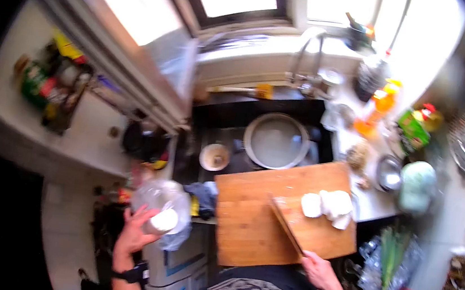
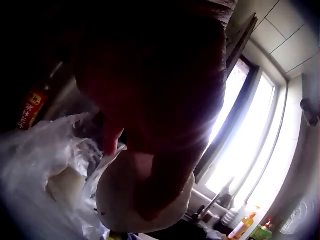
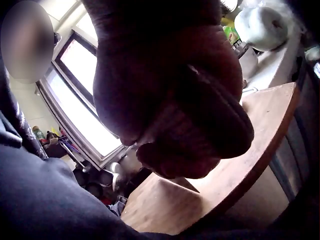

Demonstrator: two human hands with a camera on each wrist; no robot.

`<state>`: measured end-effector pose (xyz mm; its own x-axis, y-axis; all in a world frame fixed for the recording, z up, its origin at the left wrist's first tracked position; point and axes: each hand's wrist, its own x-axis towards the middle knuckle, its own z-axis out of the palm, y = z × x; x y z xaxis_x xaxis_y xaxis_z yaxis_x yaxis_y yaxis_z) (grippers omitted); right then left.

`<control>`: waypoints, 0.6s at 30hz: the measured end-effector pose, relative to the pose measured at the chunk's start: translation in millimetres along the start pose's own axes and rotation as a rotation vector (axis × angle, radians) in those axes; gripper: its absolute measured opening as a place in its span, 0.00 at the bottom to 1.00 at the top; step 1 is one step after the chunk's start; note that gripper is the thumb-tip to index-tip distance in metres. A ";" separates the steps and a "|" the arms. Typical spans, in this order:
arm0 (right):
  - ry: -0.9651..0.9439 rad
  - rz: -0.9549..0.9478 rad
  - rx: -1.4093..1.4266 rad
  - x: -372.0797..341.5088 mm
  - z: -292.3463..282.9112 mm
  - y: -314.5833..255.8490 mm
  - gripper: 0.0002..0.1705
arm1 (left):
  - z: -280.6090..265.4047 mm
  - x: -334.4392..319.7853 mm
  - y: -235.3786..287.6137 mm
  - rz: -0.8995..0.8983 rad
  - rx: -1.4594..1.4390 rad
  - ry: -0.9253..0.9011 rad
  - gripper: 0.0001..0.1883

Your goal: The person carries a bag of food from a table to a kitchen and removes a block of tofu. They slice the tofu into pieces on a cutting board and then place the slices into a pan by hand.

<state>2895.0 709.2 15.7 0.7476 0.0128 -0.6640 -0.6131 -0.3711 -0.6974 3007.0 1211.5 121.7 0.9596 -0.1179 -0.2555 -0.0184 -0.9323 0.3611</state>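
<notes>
In the head view my left hand [image 1: 135, 231] grips a thick white round piece [image 1: 164, 221] beside a clear plastic bag [image 1: 166, 194], left of the cutting board. The left wrist view shows the white piece [image 2: 117, 192] under my fingers and another pale piece [image 2: 67, 185] within the bag. My right hand [image 1: 321, 274] holds a knife [image 1: 286, 224] by its handle, with the blade over the wooden board [image 1: 246, 226]. Several white pieces [image 1: 335, 204] lie at the board's right side. In the right wrist view the fingers of my right hand [image 3: 175, 110] are curled; the handle is hidden.
Behind the board, a large round pan [image 1: 276, 141] and a small bowl [image 1: 215, 157] sit in the dark sink area. On the right counter are an orange bottle [image 1: 381, 108], a metal bowl [image 1: 389, 173] and a pale green round vegetable [image 1: 417, 187]. Green onions [image 1: 390, 263] hang over a bag at lower right.
</notes>
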 end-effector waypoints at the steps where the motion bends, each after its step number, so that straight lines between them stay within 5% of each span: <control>1: 0.012 -0.049 0.011 0.8 0.8 2.8 0.25 | -6.8 -0.4 11.3 0.008 -0.010 -0.032 0.36; 4: 0.028 -0.025 -0.019 -2.2 0.9 -3.6 0.28 | -24.1 0.3 57.3 0.085 -0.106 -0.062 0.34; 9: 0.054 0.008 0.029 -9.6 -0.2 -8.3 0.30 | 51.0 32.4 104.1 -0.013 -1.132 -0.335 0.46; 14: 0.130 -0.008 0.026 -21.1 -4.1 -14.8 0.31 | 173.9 100.0 143.0 -0.176 -1.490 -0.585 0.36; 18: 0.166 -0.026 0.044 -32.7 -7.0 -18.9 0.30 | 209.5 115.2 160.9 -0.279 -1.453 -0.639 0.37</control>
<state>2883.9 709.2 52.5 0.7930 -0.1329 -0.5946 -0.6009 -0.3316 -0.7273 3055.7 976.3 -37.5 0.6121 -0.4711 -0.6351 0.7537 0.1047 0.6488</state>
